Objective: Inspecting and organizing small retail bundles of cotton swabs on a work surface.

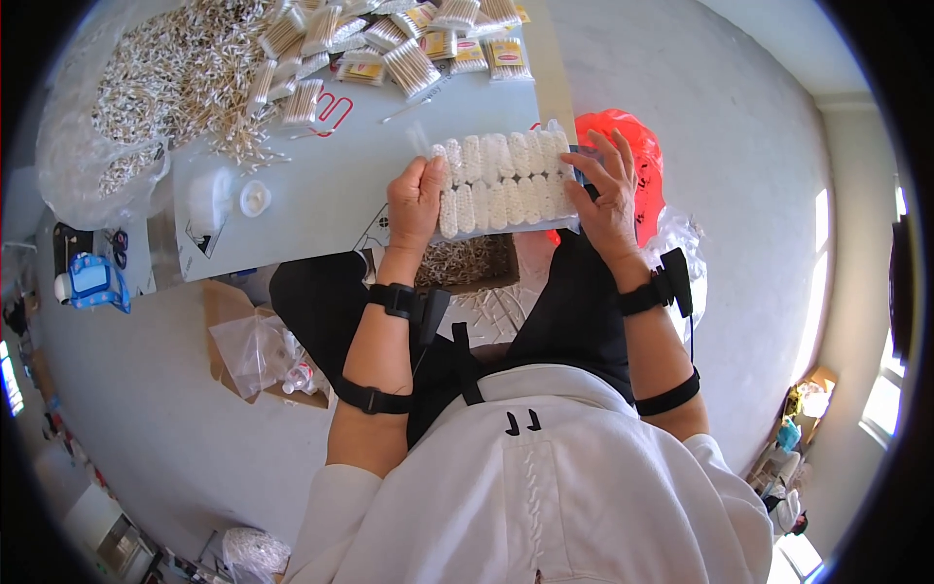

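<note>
A block of cotton swab bundles [508,183], two rows of white tips facing up, is held at the front edge of the table. Clear plastic shows along its edges. My left hand [415,206] is closed round the block's left end, thumb on top. At the right end my right hand [608,200] has its thumb and index finger against the block, with its other fingers raised and spread. Beyond the block lie several small packs of cotton swabs [411,66], some with yellow labels. The underside of the block is hidden.
Loose swabs [195,73] heap on the grey table [321,219] at far left, beside clear plastic. A small round white tub [255,199] sits nearer. A red plastic bag [647,161] hangs at right. Below are a box of swabs [472,261] and a cardboard box [226,326].
</note>
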The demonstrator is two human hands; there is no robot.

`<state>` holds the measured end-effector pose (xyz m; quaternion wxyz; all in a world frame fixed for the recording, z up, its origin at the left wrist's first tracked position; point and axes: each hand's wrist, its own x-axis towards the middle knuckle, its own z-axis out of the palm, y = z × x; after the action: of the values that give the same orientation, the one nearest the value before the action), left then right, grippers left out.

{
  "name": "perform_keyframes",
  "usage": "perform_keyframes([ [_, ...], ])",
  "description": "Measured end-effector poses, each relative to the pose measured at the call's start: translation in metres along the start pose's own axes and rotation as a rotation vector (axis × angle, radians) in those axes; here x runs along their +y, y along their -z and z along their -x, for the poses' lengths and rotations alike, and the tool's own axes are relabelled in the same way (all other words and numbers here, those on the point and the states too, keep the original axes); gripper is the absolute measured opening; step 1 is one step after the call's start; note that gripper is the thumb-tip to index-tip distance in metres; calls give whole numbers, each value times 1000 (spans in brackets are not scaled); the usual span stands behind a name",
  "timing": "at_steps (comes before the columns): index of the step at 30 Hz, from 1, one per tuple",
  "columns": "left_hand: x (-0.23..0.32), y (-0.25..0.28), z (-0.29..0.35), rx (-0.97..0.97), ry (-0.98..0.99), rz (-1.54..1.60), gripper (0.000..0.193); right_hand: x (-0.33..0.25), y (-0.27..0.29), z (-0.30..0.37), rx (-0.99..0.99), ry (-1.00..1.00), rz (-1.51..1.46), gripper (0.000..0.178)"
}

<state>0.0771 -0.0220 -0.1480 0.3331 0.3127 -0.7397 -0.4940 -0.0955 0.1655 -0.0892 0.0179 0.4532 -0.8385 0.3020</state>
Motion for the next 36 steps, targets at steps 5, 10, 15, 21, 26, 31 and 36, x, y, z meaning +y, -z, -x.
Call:
perform_keyframes([
  [5, 0, -1, 0, 2, -10, -18, 37, 4, -1, -2, -32, -41, -50, 31],
  [10, 2, 0, 0, -7, 8, -20, 38, 10, -8, 1, -11, -81, -114, 31],
  [15, -1, 1, -1, -15, 6, -42, 38, 9, -8, 2, -8, -73, -105, 30],
  [21, 0, 1, 0, -16, -6, -45, 39, 1, -7, 1, -30, -5, -43, 29],
  [26, -2, 1, -1, -11, -5, -52, 40, 2, -8, -1, -41, -14, -55, 30],
  [31, -2, 0, -1, -12, 4, -35, 40, -4, -7, -5, -39, 3, -62, 31],
  [36, 0, 2, 0, -9, 12, -39, 40, -13, -12, -5, -41, 29, -55, 31],
])
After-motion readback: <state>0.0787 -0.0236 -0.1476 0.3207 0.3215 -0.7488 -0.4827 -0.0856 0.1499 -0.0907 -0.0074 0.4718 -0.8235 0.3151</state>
